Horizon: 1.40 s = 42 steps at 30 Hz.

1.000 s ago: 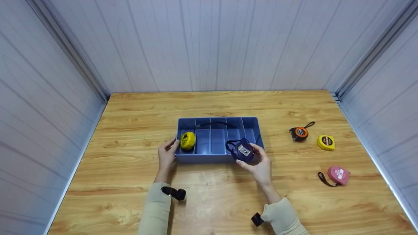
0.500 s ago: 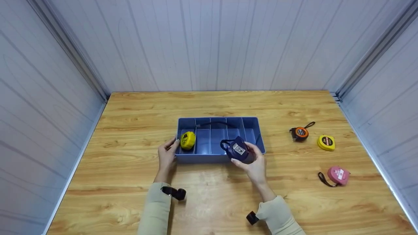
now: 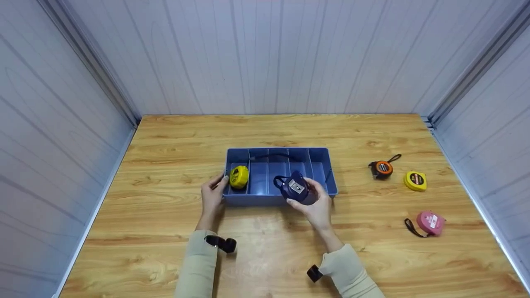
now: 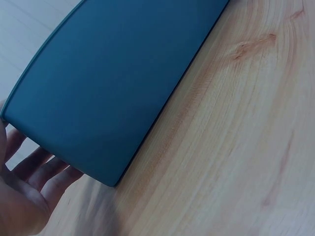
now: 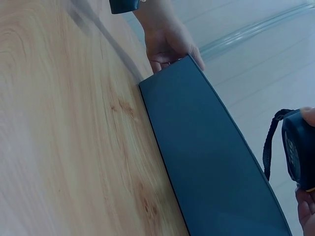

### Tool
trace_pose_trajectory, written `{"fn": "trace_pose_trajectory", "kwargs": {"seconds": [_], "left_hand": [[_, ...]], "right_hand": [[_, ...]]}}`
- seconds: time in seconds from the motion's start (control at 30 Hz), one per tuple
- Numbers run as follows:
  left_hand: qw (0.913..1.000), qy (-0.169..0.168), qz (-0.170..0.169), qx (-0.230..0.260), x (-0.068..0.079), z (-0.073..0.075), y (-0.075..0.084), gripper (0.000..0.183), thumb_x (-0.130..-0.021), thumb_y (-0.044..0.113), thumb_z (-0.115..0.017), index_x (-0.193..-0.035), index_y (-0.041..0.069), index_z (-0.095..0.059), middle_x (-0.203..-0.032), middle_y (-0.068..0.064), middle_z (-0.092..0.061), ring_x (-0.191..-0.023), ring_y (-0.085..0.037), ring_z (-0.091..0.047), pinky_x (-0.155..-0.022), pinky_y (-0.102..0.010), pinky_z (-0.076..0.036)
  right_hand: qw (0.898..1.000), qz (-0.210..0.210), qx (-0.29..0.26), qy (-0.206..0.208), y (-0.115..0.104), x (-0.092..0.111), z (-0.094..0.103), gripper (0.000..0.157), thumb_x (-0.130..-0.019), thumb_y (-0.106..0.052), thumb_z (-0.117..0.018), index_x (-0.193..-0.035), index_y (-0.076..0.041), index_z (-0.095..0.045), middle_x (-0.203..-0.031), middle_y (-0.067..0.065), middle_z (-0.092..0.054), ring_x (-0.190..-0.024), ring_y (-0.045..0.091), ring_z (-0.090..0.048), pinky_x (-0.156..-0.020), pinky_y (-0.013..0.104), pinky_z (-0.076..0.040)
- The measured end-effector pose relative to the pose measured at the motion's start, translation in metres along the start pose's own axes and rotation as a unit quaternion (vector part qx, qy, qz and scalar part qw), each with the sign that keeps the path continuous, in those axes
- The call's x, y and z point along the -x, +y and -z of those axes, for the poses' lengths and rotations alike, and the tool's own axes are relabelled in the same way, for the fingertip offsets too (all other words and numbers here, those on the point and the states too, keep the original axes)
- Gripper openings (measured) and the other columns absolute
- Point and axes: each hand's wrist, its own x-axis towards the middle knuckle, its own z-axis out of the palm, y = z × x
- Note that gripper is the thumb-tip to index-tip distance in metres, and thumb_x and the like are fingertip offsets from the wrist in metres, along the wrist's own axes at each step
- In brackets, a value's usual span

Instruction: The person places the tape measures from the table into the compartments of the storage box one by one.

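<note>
In the head view my right hand (image 3: 315, 208) holds a dark blue tape measure (image 3: 295, 187) between thumb and fingers, above the front part of the blue divided box (image 3: 265, 201). A wrist strap loops off its left side; the right wrist view shows the same tape measure (image 5: 294, 147) raised beyond the box's rim. My left hand (image 3: 212, 196) grips the box's left end, thumb at the rim and fingers along the outer wall, as the left wrist view also shows. A yellow tape measure (image 3: 239, 177) sits in the leftmost compartment.
On the table's right side lie an orange and black tape measure (image 3: 381, 169), a yellow one (image 3: 415, 181) and a pink one (image 3: 431, 223). A dark strap (image 3: 275, 156) spans the box's back compartments. Pale panel walls (image 3: 277, 58) enclose the wooden table (image 3: 165, 165).
My right hand has moved left with the dark blue tape measure, across the front of the box. My left hand stays at the box's left end.
</note>
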Motion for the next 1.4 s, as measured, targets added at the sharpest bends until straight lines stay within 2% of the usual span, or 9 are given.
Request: {"fn": "trace_pose_trajectory", "kwargs": {"seconds": [0.17,0.2,0.43,0.53,0.63,0.83,1.0,1.2,1.4], "left_hand": [[0.9993,0.012,-0.034,0.007,-0.023,0.004,-0.034,0.037,-0.077,0.028,-0.069,-0.110,0.012,-0.064,-0.107,-0.003,-0.061,-0.090,-0.015,-0.057,-0.076,-0.024,-0.049],[0.9993,0.014,-0.035,0.006,-0.024,0.004,-0.035,0.036,-0.077,0.027,-0.069,-0.110,0.013,-0.064,-0.107,-0.004,-0.061,-0.091,-0.016,-0.057,-0.077,-0.024,-0.049],[0.9996,0.007,-0.019,0.022,-0.017,0.003,-0.024,0.038,-0.078,0.024,-0.069,-0.113,0.011,-0.062,-0.113,-0.007,-0.058,-0.091,-0.015,-0.055,-0.077,-0.022,-0.048],[0.9995,0.002,-0.026,0.019,-0.008,0.000,-0.011,0.038,-0.079,0.021,-0.068,-0.113,0.006,-0.061,-0.115,-0.012,-0.057,-0.092,-0.016,-0.055,-0.078,-0.023,-0.048],[0.9990,-0.010,-0.036,0.024,-0.003,0.001,-0.006,0.037,-0.081,0.019,-0.066,-0.113,0.003,-0.060,-0.115,-0.013,-0.057,-0.094,-0.017,-0.055,-0.080,-0.024,-0.047],[0.9996,-0.004,-0.027,0.010,-0.012,0.003,-0.018,0.041,-0.079,0.026,-0.068,-0.114,0.007,-0.060,-0.115,-0.009,-0.057,-0.094,-0.016,-0.055,-0.078,-0.023,-0.048],[0.9994,0.005,-0.018,0.028,-0.021,0.004,-0.029,0.037,-0.079,0.022,-0.068,-0.112,0.008,-0.062,-0.112,-0.007,-0.058,-0.093,-0.018,-0.056,-0.077,-0.026,-0.049],[0.9989,0.008,-0.016,0.044,-0.023,0.004,-0.031,0.035,-0.078,0.018,-0.069,-0.111,0.007,-0.063,-0.112,-0.008,-0.059,-0.095,-0.018,-0.056,-0.079,-0.026,-0.048],[0.9991,0.005,-0.020,0.038,-0.023,0.004,-0.030,0.035,-0.078,0.019,-0.069,-0.111,0.008,-0.063,-0.111,-0.008,-0.059,-0.094,-0.018,-0.057,-0.079,-0.026,-0.049]], "right_hand": [[1.000,0.009,-0.005,-0.002,0.000,-0.002,-0.005,0.063,-0.054,-0.001,-0.083,-0.109,0.009,-0.054,-0.101,0.019,-0.059,-0.089,0.027,-0.052,-0.085,0.043,-0.039],[1.000,0.011,-0.003,-0.001,0.000,-0.003,-0.007,0.063,-0.054,-0.001,-0.083,-0.109,0.009,-0.054,-0.101,0.019,-0.059,-0.089,0.026,-0.053,-0.085,0.041,-0.040],[0.999,0.025,0.026,0.000,-0.002,-0.006,-0.014,0.063,-0.052,0.000,-0.083,-0.108,0.010,-0.055,-0.099,0.019,-0.060,-0.086,0.026,-0.055,-0.079,0.037,-0.044],[0.999,0.030,0.021,-0.002,0.001,-0.008,-0.016,0.062,-0.053,-0.003,-0.083,-0.108,0.009,-0.055,-0.099,0.019,-0.060,-0.085,0.026,-0.055,-0.078,0.042,-0.045],[0.999,0.032,0.019,-0.007,0.010,-0.012,-0.019,0.063,-0.053,-0.007,-0.084,-0.108,0.006,-0.056,-0.100,0.015,-0.060,-0.086,0.024,-0.056,-0.078,0.041,-0.045],[0.999,0.022,0.025,-0.016,0.033,-0.019,-0.026,0.066,-0.052,-0.020,-0.086,-0.109,-0.002,-0.058,-0.101,0.008,-0.061,-0.088,0.019,-0.055,-0.081,0.034,-0.044],[0.999,0.020,0.023,-0.030,0.031,-0.022,-0.030,0.066,-0.052,-0.019,-0.086,-0.109,-0.002,-0.058,-0.099,0.009,-0.061,-0.088,0.020,-0.055,-0.081,0.037,-0.044],[0.998,0.032,0.024,-0.044,0.007,-0.023,-0.033,0.062,-0.053,-0.006,-0.084,-0.107,0.008,-0.056,-0.098,0.018,-0.060,-0.087,0.028,-0.055,-0.080,0.042,-0.044],[0.997,0.024,0.036,-0.058,0.030,-0.032,-0.039,0.067,-0.051,-0.019,-0.086,-0.109,0.000,-0.058,-0.100,0.011,-0.061,-0.088,0.022,-0.056,-0.079,0.038,-0.045]]}}
